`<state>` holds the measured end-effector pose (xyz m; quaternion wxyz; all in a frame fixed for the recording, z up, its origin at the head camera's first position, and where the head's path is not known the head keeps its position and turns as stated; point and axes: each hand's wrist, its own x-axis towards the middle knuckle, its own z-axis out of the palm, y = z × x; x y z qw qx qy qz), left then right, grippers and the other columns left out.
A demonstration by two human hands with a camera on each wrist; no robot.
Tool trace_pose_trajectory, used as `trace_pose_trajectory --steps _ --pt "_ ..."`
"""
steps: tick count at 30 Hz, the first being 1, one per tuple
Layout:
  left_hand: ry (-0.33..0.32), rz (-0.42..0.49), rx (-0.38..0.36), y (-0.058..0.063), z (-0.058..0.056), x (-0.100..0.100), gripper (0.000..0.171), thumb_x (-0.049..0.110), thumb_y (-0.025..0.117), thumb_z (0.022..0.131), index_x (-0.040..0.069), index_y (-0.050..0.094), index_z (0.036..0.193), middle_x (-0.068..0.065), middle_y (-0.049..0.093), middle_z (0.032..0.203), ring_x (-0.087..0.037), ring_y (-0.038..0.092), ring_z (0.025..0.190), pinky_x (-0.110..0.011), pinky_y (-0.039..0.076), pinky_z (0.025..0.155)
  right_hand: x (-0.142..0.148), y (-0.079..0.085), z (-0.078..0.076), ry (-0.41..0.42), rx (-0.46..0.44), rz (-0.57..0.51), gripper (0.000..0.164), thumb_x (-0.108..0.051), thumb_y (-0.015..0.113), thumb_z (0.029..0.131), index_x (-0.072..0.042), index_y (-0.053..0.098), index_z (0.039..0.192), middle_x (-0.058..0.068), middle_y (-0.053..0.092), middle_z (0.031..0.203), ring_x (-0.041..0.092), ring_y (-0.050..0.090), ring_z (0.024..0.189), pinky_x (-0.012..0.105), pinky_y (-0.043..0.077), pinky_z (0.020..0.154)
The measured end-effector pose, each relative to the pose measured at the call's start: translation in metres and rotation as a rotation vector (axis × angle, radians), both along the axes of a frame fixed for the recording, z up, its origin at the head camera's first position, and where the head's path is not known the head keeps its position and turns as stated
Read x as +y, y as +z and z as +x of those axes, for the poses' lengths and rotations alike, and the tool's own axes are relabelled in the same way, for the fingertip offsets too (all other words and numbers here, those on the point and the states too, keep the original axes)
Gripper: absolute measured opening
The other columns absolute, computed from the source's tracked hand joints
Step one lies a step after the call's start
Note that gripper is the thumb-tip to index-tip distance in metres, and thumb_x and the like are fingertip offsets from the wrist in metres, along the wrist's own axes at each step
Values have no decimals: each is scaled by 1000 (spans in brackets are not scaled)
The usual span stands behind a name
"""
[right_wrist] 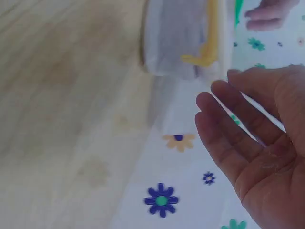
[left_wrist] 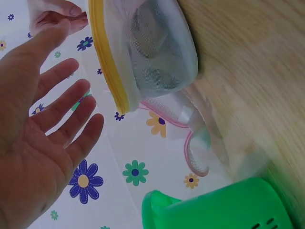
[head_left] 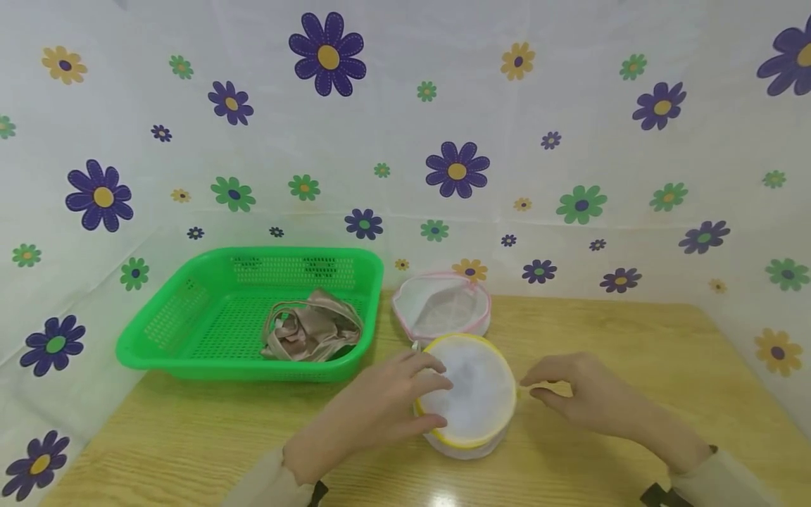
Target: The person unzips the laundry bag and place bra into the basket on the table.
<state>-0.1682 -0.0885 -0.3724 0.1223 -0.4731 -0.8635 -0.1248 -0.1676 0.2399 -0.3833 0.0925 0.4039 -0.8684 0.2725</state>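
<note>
Soft, even light; glare spot on table (head_left: 557, 472); right wrist view blurred.

Left hand (head_left: 395, 394): fingers (left_wrist: 64, 99) spread, slightly bent, thumb (left_wrist: 45, 42) apart | Right hand (head_left: 589, 394): thumb and index fingertips (right_wrist: 221, 89) close together | Forearms (head_left: 719, 479): both extended forward, angled inward

White mesh bag (left_wrist: 162, 62), drum-shaped, yellow-edged lid (head_left: 475, 398) down, dark contents (left_wrist: 147, 36) showing through, upright on wooden table (head_left: 602, 327)

White pouch (head_left: 470, 401), yellow-rimmed — green basket (head_left: 237, 370) — white backdrop (head_left: 393, 127) (flowered in purple, green and orange).
</note>
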Motion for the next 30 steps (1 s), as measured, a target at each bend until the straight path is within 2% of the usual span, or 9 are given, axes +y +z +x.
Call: trace_pose_trajectory --steps 3,5,7,10,15,20,25,27,30 --pt "-1 -40 -58 1 -6 6 61 54 77 85 18 67 133 -5 59 146 -24 53 138 -40 45 116 6 -4 0 -83 -133 13 17 -4 76 89 -7 78 105 3 79 98 6 72 85 22 60 69" --pt "6 -68 -98 -1 -10 10 73 58 78 82 18 62 140 -7 50 156 -27 46 146 -43 41 120 5 -9 1 -116 -199 29 18 -9 75 91 -5 77 109 4 79 99 5 72 85 21 60 68" --pt "24 -102 -130 -4 -12 14 80 61 78 80 19 58 145 -10 43 161 -31 41 150 -46 39 121 3 -13 2 -131 -232 35 21 -12 75 92 -4 76 112 4 79 99 5 71 86 20 60 67" --pt "57 -135 -175 -8 -14 17 87 64 78 79 19 53 149 -13 38 164 -34 40 150 -48 41 119 -2 -19 3 -143 -253 17 23 -16 74 94 -5 76 114 1 79 98 3 70 85 20 59 67" --pt "80 -177 -196 -14 -13 22 96 68 76 79 16 46 154 -20 37 163 -36 45 147 -48 44 116 -6 -23 2 -149 -245 -20 16 -15 70 97 -11 78 110 -3 79 96 -2 68 85 20 59 66" --pt "100 -209 -190 -19 -11 25 96 71 70 82 15 43 155 -21 39 161 -39 46 145 -49 47 113 -10 -24 0 -156 -222 -31 12 -9 66 98 -14 77 102 -3 78 90 -4 65 82 19 58 65" --pt "120 -222 -128 -27 -12 29 90 72 66 84 13 48 150 -18 49 153 -31 61 129 -43 56 102 -13 -25 0 -143 -203 -13 14 -5 60 99 -14 67 91 -15 59 72 -8 47 66 17 47 54" --pt "134 -227 -117 -30 -12 32 87 70 64 84 12 50 148 -17 52 149 -29 64 124 -41 59 97 -13 -27 0 -140 -197 -5 16 -3 58 99 -13 63 88 -16 50 69 -8 41 61 16 42 50" --pt "160 -241 -120 -32 -12 34 85 68 61 84 11 51 146 -17 54 146 -28 64 123 -40 60 92 -13 -29 -3 -132 -190 -2 16 -2 57 99 -13 62 89 -17 46 68 -8 37 59 15 38 48"
